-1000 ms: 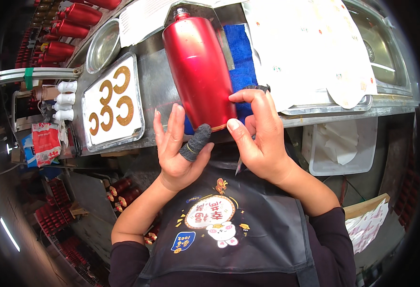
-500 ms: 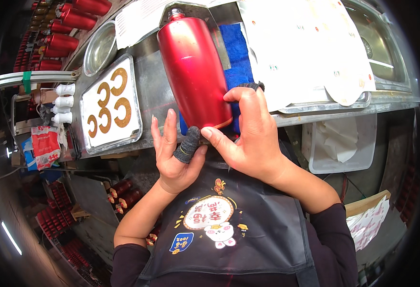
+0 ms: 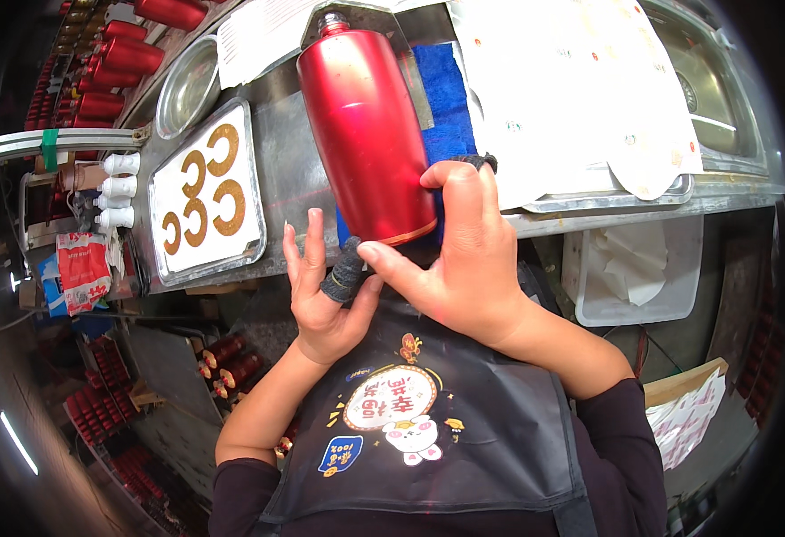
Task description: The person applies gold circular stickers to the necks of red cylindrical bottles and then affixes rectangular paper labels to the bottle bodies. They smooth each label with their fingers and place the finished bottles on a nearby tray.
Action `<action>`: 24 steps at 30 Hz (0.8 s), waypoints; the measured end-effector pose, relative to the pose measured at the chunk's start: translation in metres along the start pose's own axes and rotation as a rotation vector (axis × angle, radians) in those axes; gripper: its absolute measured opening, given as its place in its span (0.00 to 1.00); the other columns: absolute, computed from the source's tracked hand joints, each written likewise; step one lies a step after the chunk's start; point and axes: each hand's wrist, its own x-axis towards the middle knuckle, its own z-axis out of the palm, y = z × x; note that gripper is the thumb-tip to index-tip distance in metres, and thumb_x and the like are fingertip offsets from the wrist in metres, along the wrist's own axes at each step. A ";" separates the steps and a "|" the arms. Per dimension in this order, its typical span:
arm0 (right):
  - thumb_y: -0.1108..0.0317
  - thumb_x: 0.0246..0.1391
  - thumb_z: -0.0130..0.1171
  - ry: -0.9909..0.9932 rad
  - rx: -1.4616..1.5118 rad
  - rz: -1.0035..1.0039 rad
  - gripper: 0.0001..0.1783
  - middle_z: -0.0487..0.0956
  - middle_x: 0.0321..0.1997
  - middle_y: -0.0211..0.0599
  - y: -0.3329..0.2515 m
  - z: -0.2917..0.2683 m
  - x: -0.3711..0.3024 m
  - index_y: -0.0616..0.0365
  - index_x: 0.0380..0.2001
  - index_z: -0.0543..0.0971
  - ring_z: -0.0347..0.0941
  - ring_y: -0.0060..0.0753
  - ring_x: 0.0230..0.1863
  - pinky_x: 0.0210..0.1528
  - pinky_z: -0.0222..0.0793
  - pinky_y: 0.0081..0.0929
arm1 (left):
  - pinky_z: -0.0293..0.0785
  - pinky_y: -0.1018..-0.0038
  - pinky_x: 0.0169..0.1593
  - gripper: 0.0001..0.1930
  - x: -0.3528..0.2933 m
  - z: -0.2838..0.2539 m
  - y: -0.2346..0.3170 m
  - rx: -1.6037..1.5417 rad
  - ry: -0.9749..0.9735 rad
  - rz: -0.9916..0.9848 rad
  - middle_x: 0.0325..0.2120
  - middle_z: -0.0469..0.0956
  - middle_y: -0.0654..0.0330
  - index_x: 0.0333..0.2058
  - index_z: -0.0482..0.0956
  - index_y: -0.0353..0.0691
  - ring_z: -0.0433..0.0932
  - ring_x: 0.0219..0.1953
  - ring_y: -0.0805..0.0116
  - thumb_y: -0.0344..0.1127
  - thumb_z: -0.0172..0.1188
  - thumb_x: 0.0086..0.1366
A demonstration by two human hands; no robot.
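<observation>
A glossy red bottle (image 3: 361, 134) with a bare threaded neck lies on the bench, its neck away from me and its base toward me. It rests over a blue cloth (image 3: 446, 94). My left hand (image 3: 325, 304) is open just below the base, fingers spread, a dark fabric cover on its index finger. My right hand (image 3: 473, 259) has its bent index finger against the bottle's right side. Its thumb stretches left to the tip of the covered finger; whether something thin lies between them cannot be made out. A dark cover also shows on another right finger.
On the left, a tray (image 3: 254, 237) holds gold C-shaped pieces on white backing. Nearby are a metal bowl (image 3: 170, 115) and white small bottles (image 3: 119, 188). White printed sheets (image 3: 571, 107) cover the bench at right, beside a metal basin (image 3: 723, 134). A plastic bin (image 3: 589, 309) sits below.
My right thumb and the covered left finger have shifted slightly left and down, away from the bottle's base. The right index finger stays against the bottle, which has barely moved.
</observation>
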 end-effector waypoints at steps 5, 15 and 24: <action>0.57 0.47 0.72 -0.006 -0.037 0.028 0.35 0.69 0.45 0.51 0.000 0.002 -0.001 0.60 0.53 0.67 0.76 0.53 0.32 0.29 0.74 0.43 | 0.46 0.32 0.68 0.19 0.005 0.003 0.002 0.010 0.014 0.030 0.66 0.63 0.33 0.44 0.84 0.34 0.66 0.68 0.41 0.28 0.73 0.51; 0.62 0.50 0.69 -0.014 0.022 -0.023 0.31 0.69 0.45 0.51 0.006 -0.004 -0.001 0.61 0.53 0.68 0.77 0.54 0.32 0.31 0.75 0.43 | 0.45 0.32 0.68 0.20 0.014 0.002 0.006 0.044 0.010 0.088 0.67 0.62 0.33 0.45 0.85 0.37 0.70 0.65 0.42 0.26 0.72 0.50; 0.67 0.51 0.69 -0.038 0.157 0.047 0.28 0.71 0.46 0.50 0.007 -0.009 -0.003 0.64 0.52 0.69 0.71 0.50 0.40 0.39 0.70 0.37 | 0.46 0.32 0.68 0.20 0.018 -0.001 0.010 0.080 -0.011 0.099 0.67 0.61 0.32 0.45 0.86 0.37 0.70 0.65 0.39 0.27 0.71 0.50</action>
